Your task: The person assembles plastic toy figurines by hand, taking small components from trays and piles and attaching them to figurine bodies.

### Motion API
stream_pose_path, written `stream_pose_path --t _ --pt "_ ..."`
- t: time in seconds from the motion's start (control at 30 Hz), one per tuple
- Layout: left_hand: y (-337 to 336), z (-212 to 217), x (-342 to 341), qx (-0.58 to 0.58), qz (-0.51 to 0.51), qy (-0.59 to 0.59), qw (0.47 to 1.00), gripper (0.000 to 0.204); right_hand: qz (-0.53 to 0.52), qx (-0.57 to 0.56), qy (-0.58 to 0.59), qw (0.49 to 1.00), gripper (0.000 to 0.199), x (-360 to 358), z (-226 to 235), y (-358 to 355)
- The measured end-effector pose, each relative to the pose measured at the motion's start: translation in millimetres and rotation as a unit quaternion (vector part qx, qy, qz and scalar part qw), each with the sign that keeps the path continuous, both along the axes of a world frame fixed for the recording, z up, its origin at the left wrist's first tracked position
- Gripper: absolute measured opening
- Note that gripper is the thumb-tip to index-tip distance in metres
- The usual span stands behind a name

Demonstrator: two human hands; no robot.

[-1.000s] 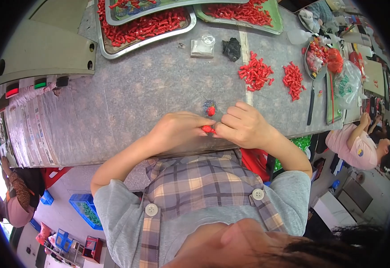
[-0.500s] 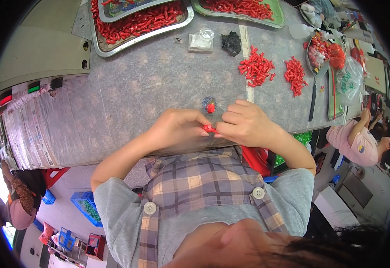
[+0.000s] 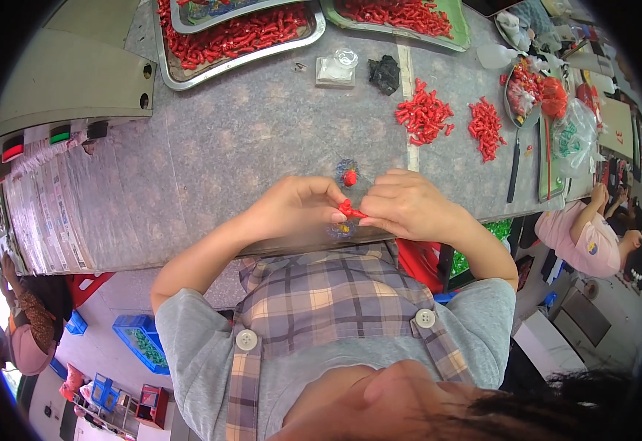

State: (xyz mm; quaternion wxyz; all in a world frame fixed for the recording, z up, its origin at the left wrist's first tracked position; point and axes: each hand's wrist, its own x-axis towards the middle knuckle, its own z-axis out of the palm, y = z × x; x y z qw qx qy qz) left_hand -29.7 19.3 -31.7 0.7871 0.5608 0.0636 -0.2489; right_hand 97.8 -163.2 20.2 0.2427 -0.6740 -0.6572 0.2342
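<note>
Near the table's front edge, both my hands hold one small red moulded piece (image 3: 350, 210) between them. My left hand (image 3: 291, 206) pinches its left end with thumb and forefinger. On its narrower right end, my right hand (image 3: 409, 207) is closed, fingers curled. Just beyond my fingertips lies another small red piece (image 3: 350, 178) on a bluish scribbled patch (image 3: 345, 163). A second patch, blue and yellow (image 3: 341, 229), shows below the held piece. Two loose heaps of similar red pieces, a larger heap (image 3: 424, 114) and a smaller heap (image 3: 487, 131), lie to the far right.
Metal trays (image 3: 244, 57) and a green tray (image 3: 464, 37) of red pieces stand at the back. Nearby are a white square block with a clear round lid (image 3: 336, 70) and a crumpled black lump (image 3: 384, 74). A machine housing (image 3: 78, 81) occupies the left; a dark-handled tool (image 3: 514, 169) lies right.
The red piece between my hands has turned and more of it shows. The blue and yellow patch below it has come into sight. My hands stay in nearly the same place.
</note>
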Motion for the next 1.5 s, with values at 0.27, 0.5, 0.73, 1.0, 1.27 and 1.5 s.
stream_pose_path --t 0.27,0.5,0.73,1.0,1.27,1.5 --pt "-2 1 -1 0.029 0.005 -0.027 0.999 0.015 0.015 0.018 -0.038 0.999 0.021 -1 0 0" --pt "-5 0 -2 0.121 0.020 -0.150 0.981 0.016 0.046 0.079 -0.129 0.987 0.020 -6 -10 -5" --pt "-6 -5 -2 0.154 0.042 -0.217 0.963 0.016 0.057 0.088 -0.133 0.986 0.021 -7 -16 -6" --pt "4 5 2 0.098 -0.008 -0.078 0.992 0.014 0.033 0.063 -0.058 0.996 0.019 -8 -16 -1" --pt "9 6 4 0.009 -0.023 -0.004 1.000 0.013 0.024 0.049 -0.040 0.998 0.020 -8 -14 3" --pt "11 4 6 0.013 -0.028 -0.001 1.000 0.014 0.017 0.049 -0.036 0.998 0.021 -8 -16 5"
